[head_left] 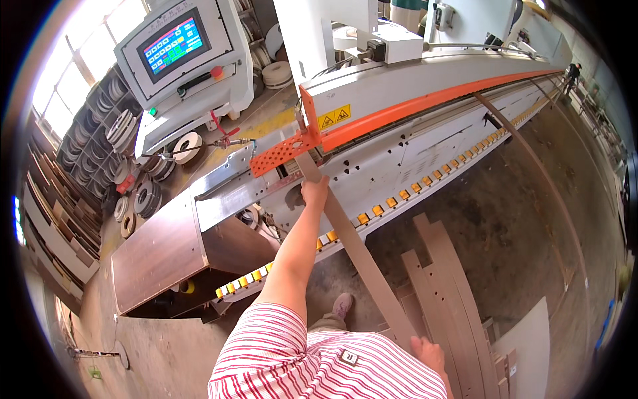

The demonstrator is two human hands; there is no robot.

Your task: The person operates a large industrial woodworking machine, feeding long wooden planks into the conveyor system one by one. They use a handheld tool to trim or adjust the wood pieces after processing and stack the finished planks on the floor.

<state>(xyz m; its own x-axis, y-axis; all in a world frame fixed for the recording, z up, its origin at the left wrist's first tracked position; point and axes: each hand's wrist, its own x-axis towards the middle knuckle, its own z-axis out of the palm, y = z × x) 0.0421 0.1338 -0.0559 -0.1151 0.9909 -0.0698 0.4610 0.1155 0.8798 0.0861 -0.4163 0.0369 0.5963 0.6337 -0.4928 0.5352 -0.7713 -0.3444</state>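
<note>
The left hand [314, 192] is clasped on the narrow brown board [362, 256] near its far end, beside the edge-banding machine's [399, 83] perforated orange guard [282, 154], while the right hand [428, 353] grips the near end, apparently keeping it supported and straight.

This is a woodworking workshop of factory size: a long grey machine [399, 83] with an orange guard [399, 114] and yellow rollers [378, 211] dominates, a brown board [367, 263] at its near end; around it are a control console [229, 93], coils of strip [147, 197], stacked panels [63, 213] and stained, bare floor [478, 199].
</note>
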